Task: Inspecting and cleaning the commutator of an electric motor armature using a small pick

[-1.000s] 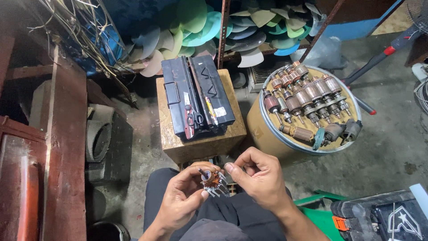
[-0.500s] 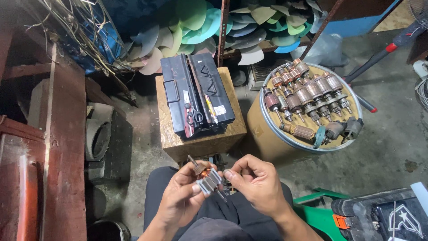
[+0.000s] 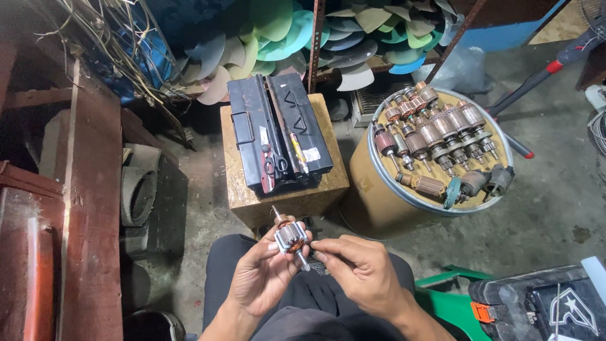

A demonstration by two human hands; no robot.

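A small motor armature (image 3: 290, 236) with copper windings and a steel shaft is held over my lap. My left hand (image 3: 262, 278) grips its body from below, with the thumb and fingers wrapped around it. Fingertips of my right hand (image 3: 360, 271) pinch at the lower end of its shaft. The shaft tilts up and to the left.
Ahead, a wooden block (image 3: 290, 189) carries an open black toolbox (image 3: 278, 136) with scissors and a pen. A round drum (image 3: 391, 202) at right is topped with several armatures (image 3: 435, 136). Fan blades (image 3: 328, 38) pile at the back. Rusty metal cabinet (image 3: 57, 208) stands left, a green stool (image 3: 457, 303) at right.
I have turned the armature in my hands: it now points shaft-up and tilted left, held more firmly in the left hand, with the right fingers at the lower shaft end.
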